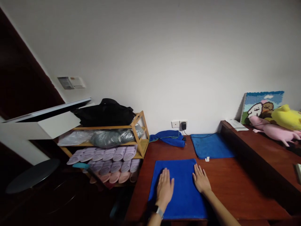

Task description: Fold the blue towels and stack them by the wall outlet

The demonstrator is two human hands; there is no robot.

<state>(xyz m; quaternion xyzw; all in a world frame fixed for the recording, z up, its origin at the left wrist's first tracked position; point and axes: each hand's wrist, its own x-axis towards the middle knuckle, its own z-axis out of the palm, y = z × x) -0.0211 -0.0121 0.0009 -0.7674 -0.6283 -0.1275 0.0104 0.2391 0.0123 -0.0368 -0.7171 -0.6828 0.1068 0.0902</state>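
A bright blue towel (182,194) lies spread out flat on the reddish-brown wooden table (237,185), close to its front edge. My left hand (165,188) rests on the towel's left half, palm down with fingers stretched forward; a watch is on that wrist. At the towel's right edge, my right hand (201,179) lies flat with its fingers out, partly over the cloth. Neither hand grips anything. Behind to the right is a second blue towel (213,146), laid flat with a white tag at its near edge. A crumpled blue cloth (168,138) sits against the wall.
Left of the table stands a wooden rack (141,135) with several slippers (103,154), wrapped bundles and a black bag (105,113). A plugged-in adapter (183,125) trails a cable. On the raised surface at right are a pink plush toy (275,130) and a yellow one (288,116).
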